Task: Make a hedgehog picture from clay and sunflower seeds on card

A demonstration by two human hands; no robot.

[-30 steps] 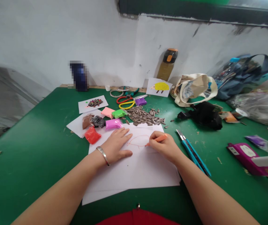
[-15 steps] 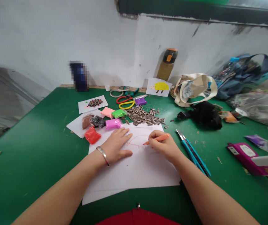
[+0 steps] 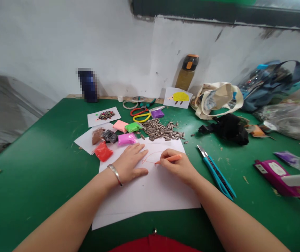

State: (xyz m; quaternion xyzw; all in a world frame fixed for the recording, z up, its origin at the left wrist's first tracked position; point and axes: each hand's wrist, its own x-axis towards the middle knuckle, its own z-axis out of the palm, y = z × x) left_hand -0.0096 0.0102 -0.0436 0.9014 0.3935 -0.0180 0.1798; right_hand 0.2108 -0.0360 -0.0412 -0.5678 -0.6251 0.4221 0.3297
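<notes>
White paper [image 3: 150,194] lies on the green table in front of me. My left hand [image 3: 129,161] rests flat on it with the fingers spread, a silver bracelet on the wrist. My right hand [image 3: 177,166] grips an orange marker [image 3: 174,158], its tip down on the sheet. An orange curved outline [image 3: 150,155] shows between the hands, its right part hidden by my right hand. Just beyond the paper is a heap of striped sunflower seeds [image 3: 161,129]. Packets of coloured clay lie near my left fingers, among them a pink one [image 3: 127,139] and a red one [image 3: 103,151].
Right of the paper lies a blue utility knife [image 3: 216,175], blade out. Scissors [image 3: 140,113] sit behind the clay. A yellow hedgehog picture [image 3: 178,97] leans below a bottle [image 3: 186,73]. Bags [image 3: 218,98] and a magenta power strip [image 3: 278,178] occupy the right side.
My right hand has shifted slightly left and down with the marker, covering more of the outline's right part. My left hand stays in place.
</notes>
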